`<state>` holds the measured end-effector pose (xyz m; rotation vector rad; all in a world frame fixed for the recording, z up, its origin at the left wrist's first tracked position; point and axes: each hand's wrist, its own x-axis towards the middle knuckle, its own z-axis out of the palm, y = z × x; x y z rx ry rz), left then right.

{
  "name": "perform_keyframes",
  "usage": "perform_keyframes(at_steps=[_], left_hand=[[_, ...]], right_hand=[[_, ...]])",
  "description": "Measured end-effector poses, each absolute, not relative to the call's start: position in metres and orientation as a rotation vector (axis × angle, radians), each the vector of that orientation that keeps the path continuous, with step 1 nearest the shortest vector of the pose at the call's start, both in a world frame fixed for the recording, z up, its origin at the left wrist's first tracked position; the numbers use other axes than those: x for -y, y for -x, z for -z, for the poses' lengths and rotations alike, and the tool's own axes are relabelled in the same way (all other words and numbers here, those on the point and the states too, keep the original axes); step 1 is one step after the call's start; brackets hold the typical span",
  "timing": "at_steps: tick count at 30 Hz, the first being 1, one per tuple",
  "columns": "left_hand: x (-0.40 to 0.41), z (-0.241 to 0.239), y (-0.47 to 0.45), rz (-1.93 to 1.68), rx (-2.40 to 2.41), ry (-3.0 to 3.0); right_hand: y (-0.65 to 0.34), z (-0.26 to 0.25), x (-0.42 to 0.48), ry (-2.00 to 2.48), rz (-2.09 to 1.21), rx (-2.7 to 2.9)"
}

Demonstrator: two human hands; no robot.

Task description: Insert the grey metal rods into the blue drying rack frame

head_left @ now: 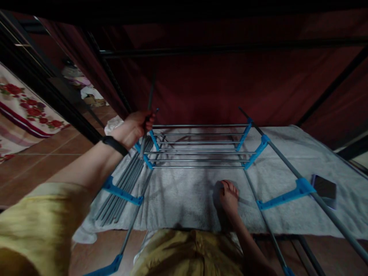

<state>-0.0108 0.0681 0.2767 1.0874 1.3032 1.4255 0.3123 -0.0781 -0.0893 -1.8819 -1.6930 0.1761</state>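
Observation:
My left hand is wrapped round an upright grey metal tube at the left side of a partly assembled rack. The tube's lower end is beside a blue plastic bracket. Thin grey rods run across the rack between blue brackets on both sides. My right hand rests low on the grey towel-like cover, inside the rack's frame. Its fingers are curled, and whatever they may hold is hidden. On the right, a long grey tube passes through a blue bracket arm.
Several loose grey tubes lie side by side on the cover at left. A dark-screened phone lies at right. A dark metal frame and a maroon curtain stand behind. Tiled floor shows at left.

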Motion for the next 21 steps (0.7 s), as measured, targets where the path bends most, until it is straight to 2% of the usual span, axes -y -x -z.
perform_keyframes(at_steps=[2,5,10,15,21], left_hand=[[-0.075,-0.268,-0.01,-1.301,-1.332,-1.016],[-0.068,-0.241,-0.05,-1.304,-1.308,-0.972],[-0.019,-0.169,-0.091,-1.311,-1.215,-1.19],[0.039,-0.097,-0.078,-1.333,-1.416,-1.524],[0.094,-0.038,-0.036,-1.071,-1.683,-1.8]], right_hand=[[-0.313,0.089,0.078,1.869,-0.181,1.689],[-0.313,0.09,0.079,1.85,-0.185,1.685],[-0.312,0.093,0.079,1.834,-0.17,1.661],[-0.312,0.094,0.078,1.822,-0.149,1.659],[-0.312,0.095,0.078,1.811,-0.122,1.673]])
